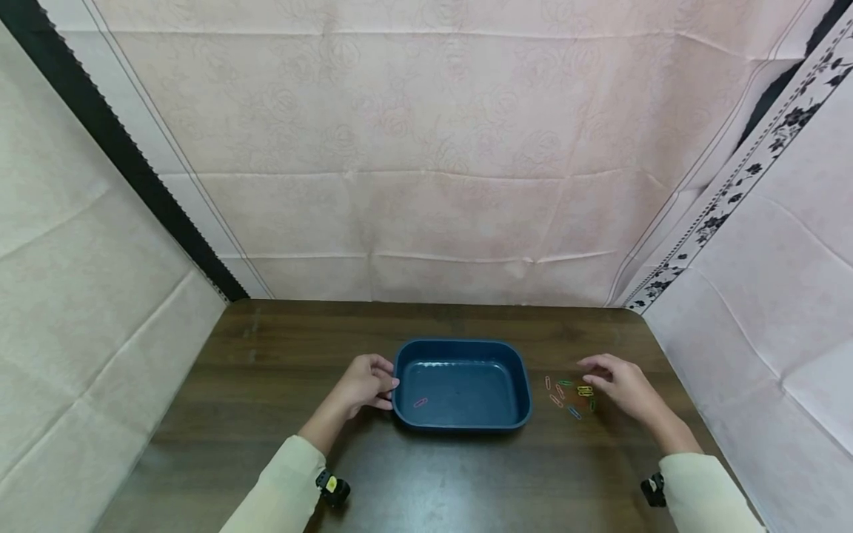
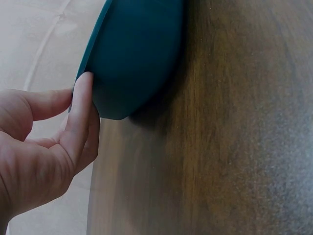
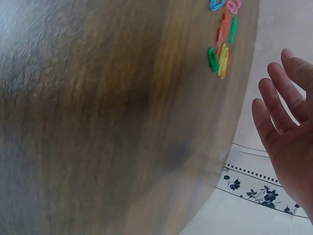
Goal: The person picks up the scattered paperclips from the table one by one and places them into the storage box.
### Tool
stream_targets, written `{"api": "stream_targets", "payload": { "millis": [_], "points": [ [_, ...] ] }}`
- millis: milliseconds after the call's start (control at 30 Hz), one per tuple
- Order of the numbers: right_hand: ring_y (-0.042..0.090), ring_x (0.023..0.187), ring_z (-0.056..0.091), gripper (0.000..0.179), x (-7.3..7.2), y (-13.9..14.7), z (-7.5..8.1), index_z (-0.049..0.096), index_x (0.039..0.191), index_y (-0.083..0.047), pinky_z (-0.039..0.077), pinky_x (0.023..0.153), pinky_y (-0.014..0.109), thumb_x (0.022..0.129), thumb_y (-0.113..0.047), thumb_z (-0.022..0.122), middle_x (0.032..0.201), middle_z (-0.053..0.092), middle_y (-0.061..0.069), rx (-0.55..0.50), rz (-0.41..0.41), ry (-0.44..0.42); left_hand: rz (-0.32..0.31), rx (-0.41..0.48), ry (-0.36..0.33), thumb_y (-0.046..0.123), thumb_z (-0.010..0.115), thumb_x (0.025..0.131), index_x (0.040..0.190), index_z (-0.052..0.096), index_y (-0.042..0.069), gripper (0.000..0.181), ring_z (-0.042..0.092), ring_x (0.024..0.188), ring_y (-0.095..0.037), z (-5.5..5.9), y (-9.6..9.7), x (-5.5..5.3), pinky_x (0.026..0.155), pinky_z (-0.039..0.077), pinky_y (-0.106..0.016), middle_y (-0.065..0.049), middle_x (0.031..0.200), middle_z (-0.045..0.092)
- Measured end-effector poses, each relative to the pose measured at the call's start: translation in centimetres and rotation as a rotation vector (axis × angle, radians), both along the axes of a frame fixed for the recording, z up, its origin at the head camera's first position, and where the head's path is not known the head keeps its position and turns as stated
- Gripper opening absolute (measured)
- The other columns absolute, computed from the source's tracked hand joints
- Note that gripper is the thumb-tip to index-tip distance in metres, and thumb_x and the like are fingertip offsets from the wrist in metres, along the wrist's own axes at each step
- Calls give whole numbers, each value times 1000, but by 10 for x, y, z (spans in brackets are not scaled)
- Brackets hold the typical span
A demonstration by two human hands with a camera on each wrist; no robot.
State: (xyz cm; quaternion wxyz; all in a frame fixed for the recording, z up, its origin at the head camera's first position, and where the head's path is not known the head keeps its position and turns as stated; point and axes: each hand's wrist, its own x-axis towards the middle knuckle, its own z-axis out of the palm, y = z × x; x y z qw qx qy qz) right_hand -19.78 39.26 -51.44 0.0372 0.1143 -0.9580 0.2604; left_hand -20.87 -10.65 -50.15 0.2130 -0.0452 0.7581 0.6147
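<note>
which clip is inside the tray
The pink clip near the left end of the tray; the other clips lie on the table, right of the tray.

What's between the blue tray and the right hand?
Colourful paper clips lie on the table between the tray and the right hand; the head view shows it.
</note>
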Motion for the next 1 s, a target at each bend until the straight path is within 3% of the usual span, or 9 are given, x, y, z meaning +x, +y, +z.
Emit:
{"api": "stream_targets", "payload": {
  "millis": [267,500,1000],
  "points": [
    [14,88,69,17,-8,9,-11,75,110,-5,59,74,27,93,-5,75,102,75,6,9,8,-3,7,-9,-4,1,66,99,125,57,-5,28,67,80,-26,2,1,1,68,67,-38,-22,102,65],
    [7,81,64,8,-14,12,-16,75,101,-9,56,70,25,93,-9,76,90,72,-1,34,3,-70,5,-13,-2,1,65,99,124,57,-5,27,66,78,-25,2,1,1,67,66,-38,-23,101,65],
    [11,78,59,5,-25,12,-19,70,91,-13,51,68,30,95,-13,74,84,67,-4,78,42,-175,7,-5,-15,0,67,98,123,57,-4,28,68,77,-24,0,0,-1,67,67,-38,-20,100,66]
  ]
}}
